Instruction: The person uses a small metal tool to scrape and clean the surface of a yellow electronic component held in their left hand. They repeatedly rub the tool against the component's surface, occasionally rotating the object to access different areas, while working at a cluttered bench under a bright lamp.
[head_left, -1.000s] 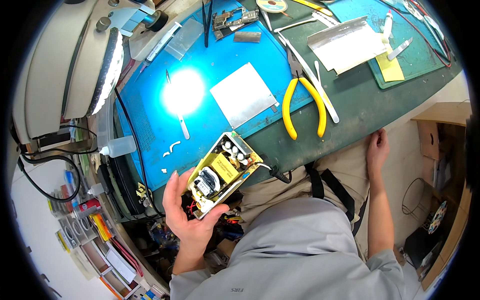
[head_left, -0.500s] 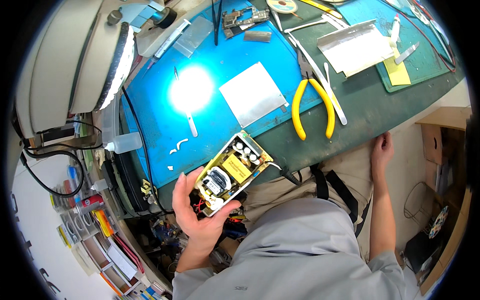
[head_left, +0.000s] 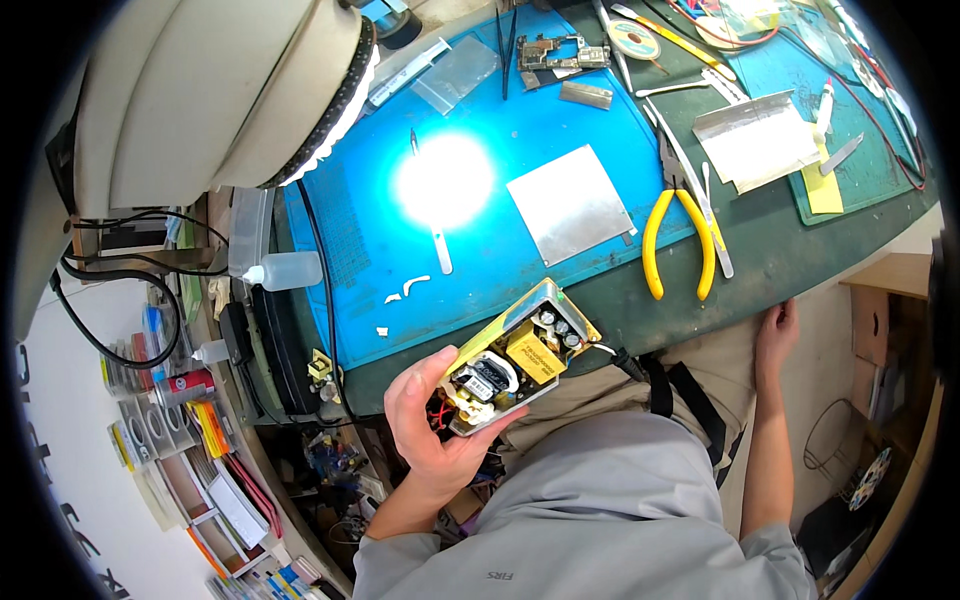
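Observation:
My left hand (head_left: 432, 420) grips the lower end of an opened power adapter (head_left: 535, 345), thumb on one side and fingers on the other. Its inside faces up, with a yellow transformer, capacitors, a dark coil and red wires; a black cable (head_left: 627, 364) leaves its right end. The adapter is tilted over the table's front edge. Down by my right thigh rests my right hand (head_left: 776, 338), its fingers curled in and nothing visible in them. Beyond the adapter lies a square metal plate (head_left: 570, 207), and to its right yellow-handled pliers (head_left: 655, 245).
A bright lamp (head_left: 240, 100) overhangs the blue mat (head_left: 350, 240), where a thin blade tool (head_left: 442, 250) and white scraps (head_left: 415, 286) lie. Tweezers (head_left: 722, 258) lie beside the pliers. Farther right stands a bent metal cover (head_left: 755, 140). A plastic bottle (head_left: 290, 271) lies at left.
The view has shifted, so the table's things sit farther right in it. My left hand has tilted the adapter, showing more of its yellow-lined side wall. The right hand stays by the thigh.

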